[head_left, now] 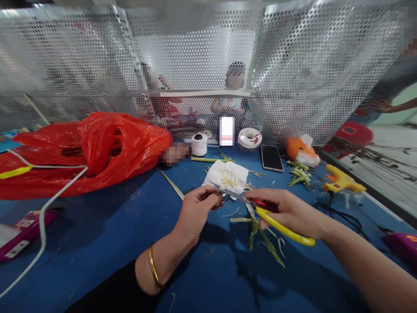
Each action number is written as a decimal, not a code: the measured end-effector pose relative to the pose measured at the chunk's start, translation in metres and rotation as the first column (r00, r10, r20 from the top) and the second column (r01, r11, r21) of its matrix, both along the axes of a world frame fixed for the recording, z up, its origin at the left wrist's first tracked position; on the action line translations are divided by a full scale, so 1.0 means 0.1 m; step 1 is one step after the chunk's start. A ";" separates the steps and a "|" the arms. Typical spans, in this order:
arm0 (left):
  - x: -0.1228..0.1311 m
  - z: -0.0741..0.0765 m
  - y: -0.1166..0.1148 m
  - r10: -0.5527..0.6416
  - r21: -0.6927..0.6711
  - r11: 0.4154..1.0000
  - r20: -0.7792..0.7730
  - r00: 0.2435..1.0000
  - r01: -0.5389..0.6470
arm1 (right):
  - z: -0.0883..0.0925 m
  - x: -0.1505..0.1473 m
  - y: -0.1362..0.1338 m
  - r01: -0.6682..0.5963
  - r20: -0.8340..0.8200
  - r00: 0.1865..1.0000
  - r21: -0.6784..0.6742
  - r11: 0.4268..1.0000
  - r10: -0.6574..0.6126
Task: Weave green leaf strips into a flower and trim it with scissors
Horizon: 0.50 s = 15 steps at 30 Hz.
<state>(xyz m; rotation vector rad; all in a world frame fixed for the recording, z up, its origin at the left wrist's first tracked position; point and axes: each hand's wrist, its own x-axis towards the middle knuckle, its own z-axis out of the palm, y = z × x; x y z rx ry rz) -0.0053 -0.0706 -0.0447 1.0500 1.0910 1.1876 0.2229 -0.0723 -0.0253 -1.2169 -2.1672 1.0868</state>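
Note:
My right hand (286,211) is closed around the handles of a pair of scissors (280,228) with yellow and red grips. Their blades point left, to the fingertips of my left hand (197,211). That hand is pinched shut on a small pale strip (219,201), mostly covered by the fingers; its exact kind I cannot make out. Just beyond the blades lies a white tissue (212,170) bearing a small heap of pale yellowish clippings (230,179). Below the scissors, green leaf strips (252,232) are scattered on the blue table (208,278).
A red plastic bag (137,134) and white cable (42,217) take up the left. Behind the tissue are a white thread spool (199,145), ribbon roll (249,137) and phone (272,157). Rightward are a tissue pack (301,150) and yellow glue gun (343,179). Perforated metal (195,48) bounds the back.

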 end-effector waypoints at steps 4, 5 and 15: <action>0.00 0.02 0.00 -0.018 0.011 1.000 -0.007 1.000 0.018 | -0.02 0.02 0.02 -0.001 0.017 1.000 0.030 1.000 0.001; 0.00 0.02 0.00 -0.018 0.011 1.000 -0.007 1.000 0.018 | -0.02 0.02 0.02 0.001 0.023 1.000 0.047 0.999 -0.002; -0.01 0.01 0.01 0.008 -0.039 0.999 0.040 0.999 -0.006 | -0.09 0.04 0.08 0.115 -0.032 0.993 0.148 0.982 -0.112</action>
